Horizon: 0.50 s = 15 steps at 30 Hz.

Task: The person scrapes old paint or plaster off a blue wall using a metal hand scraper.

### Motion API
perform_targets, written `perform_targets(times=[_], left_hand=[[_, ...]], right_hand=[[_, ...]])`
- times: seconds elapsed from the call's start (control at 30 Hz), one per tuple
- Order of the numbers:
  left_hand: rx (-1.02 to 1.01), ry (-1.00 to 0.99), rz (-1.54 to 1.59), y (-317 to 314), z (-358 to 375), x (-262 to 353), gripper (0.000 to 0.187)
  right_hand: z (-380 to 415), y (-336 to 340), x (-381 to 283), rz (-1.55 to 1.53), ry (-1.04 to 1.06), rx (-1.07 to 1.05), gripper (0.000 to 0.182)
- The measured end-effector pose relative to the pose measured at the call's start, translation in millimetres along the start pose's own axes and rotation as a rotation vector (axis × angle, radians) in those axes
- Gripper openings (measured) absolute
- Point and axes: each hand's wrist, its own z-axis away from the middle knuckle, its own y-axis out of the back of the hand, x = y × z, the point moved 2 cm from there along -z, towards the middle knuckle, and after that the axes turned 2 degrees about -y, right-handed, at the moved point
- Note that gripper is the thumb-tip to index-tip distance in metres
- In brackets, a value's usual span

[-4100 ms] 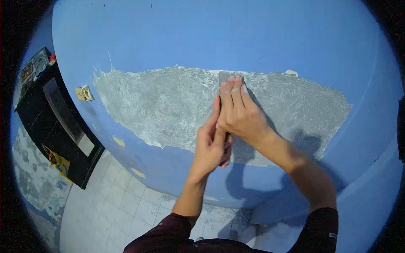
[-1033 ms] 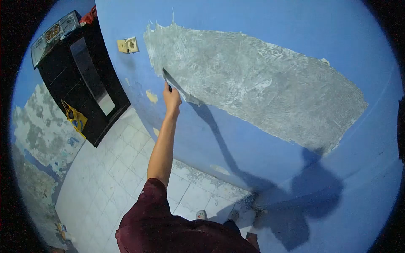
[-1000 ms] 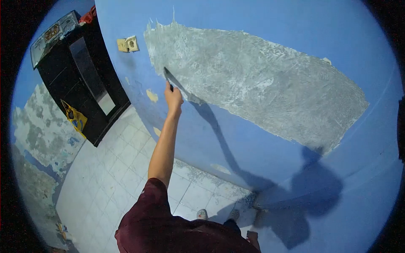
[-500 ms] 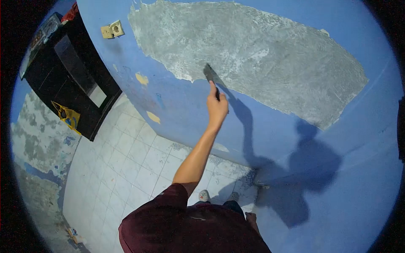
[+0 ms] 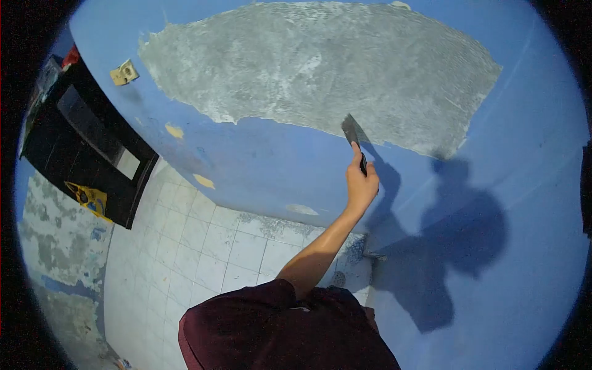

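below the rough, jagged-edged grey plaster patch (image 5: 308,68), the left hand (image 5: 361,184) curls its fingers round a black-handled, flat grey metal scraper (image 5: 349,130); the blade overlaps the patch's lower edge, contact unclear. further below, a maroon cloth shirt (image 5: 283,327) hides most of the right hand (image 5: 370,317); its fingers cannot be told.

Dark maroon shirt (image 5: 277,339) — short sleeve (image 5: 256,299), bare forearm (image 5: 324,250) — small pale mark (image 5: 301,308) on front.

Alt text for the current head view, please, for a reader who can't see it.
A person's left hand holds a flat-bladed scraper at the lower edge of a rough gray patch on a blue wall. Pale floor tiles lie below.
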Motion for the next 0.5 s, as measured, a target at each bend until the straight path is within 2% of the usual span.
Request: perform_targets(times=[0.1, 0.17, 0.27, 0.33, 0.4, 0.5], left_hand=[[-0.082, 0.008, -0.164, -8.4, 17.0, -31.3, 0.062], [-0.129, -0.147, -0.213, 3.2, 26.8, -42.8, 0.057], [-0.158, -0.137, -0.216, 37.4, 30.5, -65.2, 0.052], [-0.240, 0.013, -0.310, 69.9, 25.8, -54.9, 0.050], [-0.276, -0.061, -0.480, 91.3, 12.6, -30.1, 0.045], [-0.365, -0.361, -0.610, 123.3, -28.4, -18.4, 0.034]], right_hand=[[0.2, 10.6, -2.0, -0.048, -0.036, -0.021, 0.051], [-1.2, 19.7, -3.8, -0.077, -0.057, -0.036, 0.052], [-7.1, 26.6, -5.6, -0.124, -0.083, -0.065, 0.052], [-9.9, 32.1, -11.9, -0.152, -0.096, -0.086, 0.052], [-14.6, 36.9, -14.7, -0.177, -0.110, -0.107, 0.052], [-26.7, 37.4, -7.0, -0.208, -0.135, -0.142, 0.052]])
